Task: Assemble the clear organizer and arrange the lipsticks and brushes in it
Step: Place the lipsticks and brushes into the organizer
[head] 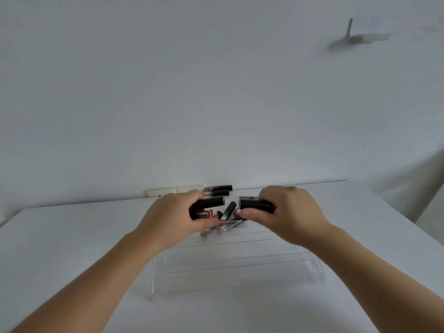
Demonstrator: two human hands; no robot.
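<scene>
A clear stepped organizer (237, 265) lies on the white table in front of me. Beyond its far edge lies a pile of black lipstick tubes (227, 210), some with pink-red ends. My left hand (173, 217) is closed around a bundle of black lipstick tubes (209, 203) over the pile. My right hand (286, 212) grips one black lipstick tube (254, 204), held level, just right of the pile. Two more tubes (218, 188) lie at the back against the wall. No brushes are visible.
The white table (72, 236) ends at a white wall behind. A pale power strip (175, 190) sits along the wall at the back left of the pile. A hook fitting (355, 37) hangs high on the wall at right.
</scene>
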